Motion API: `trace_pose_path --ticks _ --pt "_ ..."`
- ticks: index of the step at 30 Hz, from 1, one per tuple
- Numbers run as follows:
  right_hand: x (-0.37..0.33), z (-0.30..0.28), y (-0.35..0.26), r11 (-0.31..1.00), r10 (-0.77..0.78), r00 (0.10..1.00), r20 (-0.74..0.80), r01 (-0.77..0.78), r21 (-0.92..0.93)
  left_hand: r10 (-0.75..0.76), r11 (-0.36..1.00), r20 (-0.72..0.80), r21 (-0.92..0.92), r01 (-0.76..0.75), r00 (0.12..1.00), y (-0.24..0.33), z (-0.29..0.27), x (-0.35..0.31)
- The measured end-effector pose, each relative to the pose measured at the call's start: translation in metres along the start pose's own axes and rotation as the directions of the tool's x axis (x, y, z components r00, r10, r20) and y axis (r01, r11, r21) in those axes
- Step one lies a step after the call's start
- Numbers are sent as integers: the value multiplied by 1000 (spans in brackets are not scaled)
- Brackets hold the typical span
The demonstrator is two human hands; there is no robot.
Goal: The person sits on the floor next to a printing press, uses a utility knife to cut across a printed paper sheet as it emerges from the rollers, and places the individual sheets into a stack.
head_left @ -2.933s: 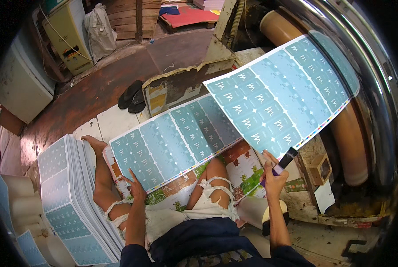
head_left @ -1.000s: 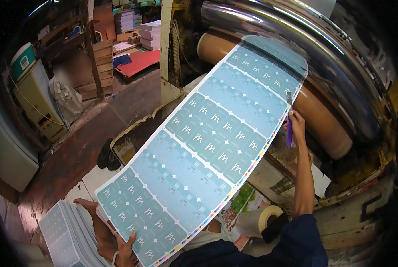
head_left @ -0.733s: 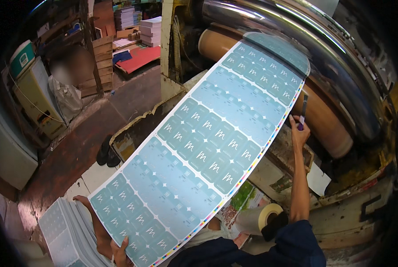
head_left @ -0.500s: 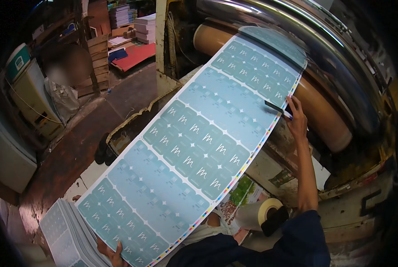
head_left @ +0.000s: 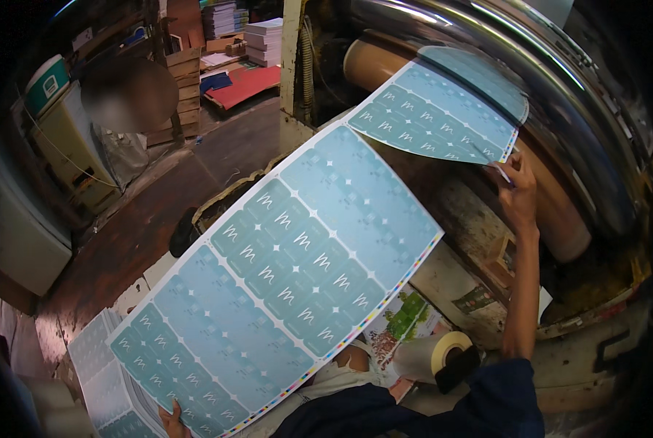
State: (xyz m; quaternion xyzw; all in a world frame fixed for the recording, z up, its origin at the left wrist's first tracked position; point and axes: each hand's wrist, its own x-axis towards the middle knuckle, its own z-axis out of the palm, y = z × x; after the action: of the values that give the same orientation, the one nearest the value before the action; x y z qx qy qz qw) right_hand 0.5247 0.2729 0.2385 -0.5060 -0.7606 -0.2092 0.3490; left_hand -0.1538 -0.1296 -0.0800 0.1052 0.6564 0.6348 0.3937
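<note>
A long printed sheet (head_left: 297, 270) in pale blue and green, with rows of rounded labels, slants across the view. A wide gap splits it from an upper piece (head_left: 429, 128) that hangs from the machine's rollers; the two meet only near the left edge. My right hand (head_left: 518, 191) is closed at the upper piece's lower right corner, around a knife (head_left: 500, 172) whose blade is mostly hidden now. My left hand (head_left: 173, 422) grips the long sheet's lower edge, thumb on top. Beside it lies a stack of similar printed sheets (head_left: 97, 365).
Shiny metal rollers (head_left: 443, 18) and a brown roll (head_left: 553, 212) fill the upper right. A roll of clear film (head_left: 432, 354) lies below the sheet. Farther off are a red board (head_left: 246, 87), paper stacks (head_left: 264, 40) and a green-and-white cooler (head_left: 47, 80).
The sheet has parted along a line between label rows, from the right edge toward the left. Its lower part has dropped away. My right hand has moved slightly right and down.
</note>
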Motion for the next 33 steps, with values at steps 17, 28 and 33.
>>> trace_pose_path --ticks 17,28,33 --pt "-56 26 -109 558 652 758 21 -498 664 171 967 26 188 -173 985 -3 66 69" --pt "-127 72 -213 478 615 776 138 -506 718 229 915 72 326 -240 971 -154 21 185" --pt "-131 66 -237 426 595 762 256 -569 704 455 752 0 536 -384 890 -146 43 175"
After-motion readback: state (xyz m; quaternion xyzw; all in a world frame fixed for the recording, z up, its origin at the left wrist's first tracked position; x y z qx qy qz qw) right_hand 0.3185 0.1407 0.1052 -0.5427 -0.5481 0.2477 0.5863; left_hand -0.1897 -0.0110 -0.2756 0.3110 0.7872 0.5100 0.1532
